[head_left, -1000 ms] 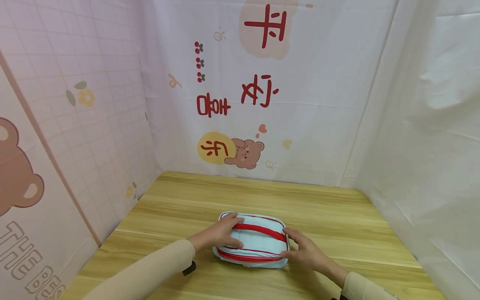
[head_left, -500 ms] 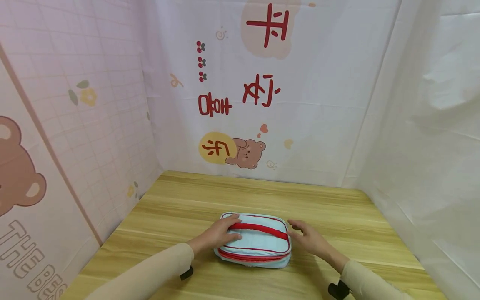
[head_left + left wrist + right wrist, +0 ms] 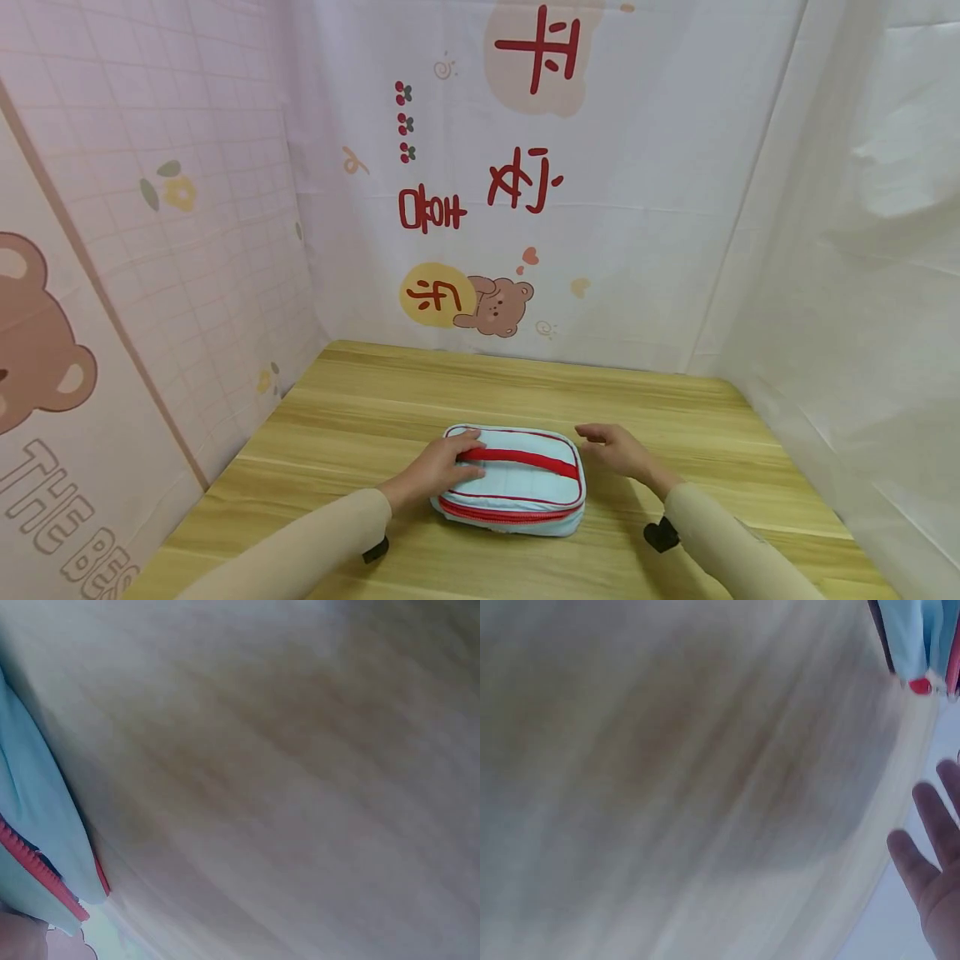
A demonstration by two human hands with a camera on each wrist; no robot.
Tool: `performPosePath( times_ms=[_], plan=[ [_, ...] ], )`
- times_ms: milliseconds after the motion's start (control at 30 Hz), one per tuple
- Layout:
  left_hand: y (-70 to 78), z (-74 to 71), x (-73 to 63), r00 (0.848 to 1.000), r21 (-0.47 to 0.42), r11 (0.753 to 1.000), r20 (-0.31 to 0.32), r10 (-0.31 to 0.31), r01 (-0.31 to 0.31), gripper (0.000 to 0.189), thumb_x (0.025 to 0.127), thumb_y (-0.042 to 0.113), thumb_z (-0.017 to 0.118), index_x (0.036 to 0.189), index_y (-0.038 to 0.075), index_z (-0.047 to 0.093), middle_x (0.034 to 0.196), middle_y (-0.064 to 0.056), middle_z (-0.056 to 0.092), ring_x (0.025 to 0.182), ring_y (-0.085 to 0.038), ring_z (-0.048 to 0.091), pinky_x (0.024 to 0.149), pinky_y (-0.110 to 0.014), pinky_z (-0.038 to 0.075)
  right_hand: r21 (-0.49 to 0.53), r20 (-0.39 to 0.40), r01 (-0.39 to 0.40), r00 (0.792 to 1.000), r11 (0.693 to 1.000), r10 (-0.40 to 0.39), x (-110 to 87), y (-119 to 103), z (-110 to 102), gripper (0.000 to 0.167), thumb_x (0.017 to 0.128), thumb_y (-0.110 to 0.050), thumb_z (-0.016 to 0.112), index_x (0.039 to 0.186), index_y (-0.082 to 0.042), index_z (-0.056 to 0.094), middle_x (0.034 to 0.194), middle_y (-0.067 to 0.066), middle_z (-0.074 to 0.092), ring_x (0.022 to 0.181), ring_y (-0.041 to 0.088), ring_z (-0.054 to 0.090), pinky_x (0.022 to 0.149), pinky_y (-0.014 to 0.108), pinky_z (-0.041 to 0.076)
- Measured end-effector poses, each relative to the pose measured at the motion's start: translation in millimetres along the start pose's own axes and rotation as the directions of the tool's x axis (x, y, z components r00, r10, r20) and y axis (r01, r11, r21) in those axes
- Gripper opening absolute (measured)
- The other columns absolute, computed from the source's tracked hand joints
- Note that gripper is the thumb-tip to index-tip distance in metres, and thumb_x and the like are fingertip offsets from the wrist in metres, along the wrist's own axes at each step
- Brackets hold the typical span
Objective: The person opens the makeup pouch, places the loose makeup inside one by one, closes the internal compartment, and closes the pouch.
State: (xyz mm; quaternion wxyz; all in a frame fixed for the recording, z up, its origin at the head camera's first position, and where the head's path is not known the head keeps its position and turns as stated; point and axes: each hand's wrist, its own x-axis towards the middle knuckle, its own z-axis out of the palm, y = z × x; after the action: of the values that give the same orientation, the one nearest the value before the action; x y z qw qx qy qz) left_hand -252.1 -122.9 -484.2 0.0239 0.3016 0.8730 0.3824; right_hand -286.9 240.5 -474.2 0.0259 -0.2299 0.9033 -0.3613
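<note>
A pale blue zip pouch (image 3: 517,487) with red piping lies on the table, a red strap (image 3: 525,457) across its top and a red zipper (image 3: 510,515) along its near side. On its left end rests my left hand (image 3: 438,468), thumb and fingers spread over the top. My right hand (image 3: 618,450) is just off the pouch's right end, apart from it and holding nothing. The right wrist view shows its fingers (image 3: 911,859) extended, with a corner of the pouch (image 3: 906,634) above. In the left wrist view, a dark gap shows beside the red zipper teeth (image 3: 37,866).
The wood-grain table (image 3: 420,387) reaches back to a white printed cloth (image 3: 630,250). More cloth hangs along the left and right sides. A black band (image 3: 662,535) is at my right wrist.
My right hand has let go of the pouch's right end and moved slightly back and away from it. The left hand stays on the left end, and the pouch has barely shifted.
</note>
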Motion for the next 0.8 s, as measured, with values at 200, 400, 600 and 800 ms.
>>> performPosePath(
  times_ms=[200, 400, 600, 800],
  plan=[
    [-1.2, 0.2, -0.1, 1.000, -0.003, 1.000, 0.006, -0.012, 0.012, 0.045, 0.093, 0.026, 0.071, 0.131, 0.003, 0.063, 0.150, -0.013, 0.046, 0.141, -0.031, 0.037, 0.111, -0.048, 0.035, 0.006, 0.037, -0.053, 0.998, 0.999, 0.053, 11.9, 6.7, -1.2, 0.037, 0.097, -0.009, 0.061, 0.131, 0.006, 0.061, 0.131, 0.023, 0.060, 0.123, 0.047, 0.053, 0.102, 0.057, 0.042],
    [-0.1, -0.3, 0.4, 1.000, -0.001, 1.000, 0.007, 0.007, -0.007, 0.045, 0.094, 0.026, 0.071, 0.131, 0.001, 0.063, 0.150, -0.015, 0.046, 0.140, -0.032, 0.039, 0.111, -0.048, 0.035, 0.038, 0.068, -0.079, 0.995, 0.996, 0.077, 19.4, 7.7, -0.3, 0.035, 0.097, -0.009, 0.060, 0.131, 0.000, 0.063, 0.132, 0.019, 0.061, 0.124, 0.045, 0.053, 0.103, 0.058, 0.041],
    [-1.5, -0.5, 0.3, 1.000, 0.012, 1.000, 0.007, 0.006, -0.006, 0.046, 0.093, 0.027, 0.071, 0.131, 0.001, 0.062, 0.149, -0.015, 0.046, 0.140, -0.030, 0.040, 0.111, -0.047, 0.035, 0.040, 0.095, -0.041, 0.995, 0.998, 0.037, 24.0, 9.4, 3.3, 0.034, 0.098, -0.007, 0.058, 0.131, 0.002, 0.062, 0.131, 0.021, 0.061, 0.123, 0.046, 0.053, 0.102, 0.059, 0.041],
    [-5.0, -2.5, 1.3, 1.000, 0.016, 1.000, 0.030, 0.007, -0.007, 0.049, 0.094, 0.027, 0.070, 0.135, 0.002, 0.060, 0.151, -0.014, 0.045, 0.141, -0.030, 0.038, 0.112, -0.047, 0.034, 0.074, 0.111, -0.030, 0.994, 0.997, 0.021, 27.4, 7.1, 5.2, 0.031, 0.099, -0.006, 0.057, 0.128, 0.002, 0.064, 0.128, 0.021, 0.062, 0.121, 0.044, 0.055, 0.103, 0.058, 0.041]
  ],
)
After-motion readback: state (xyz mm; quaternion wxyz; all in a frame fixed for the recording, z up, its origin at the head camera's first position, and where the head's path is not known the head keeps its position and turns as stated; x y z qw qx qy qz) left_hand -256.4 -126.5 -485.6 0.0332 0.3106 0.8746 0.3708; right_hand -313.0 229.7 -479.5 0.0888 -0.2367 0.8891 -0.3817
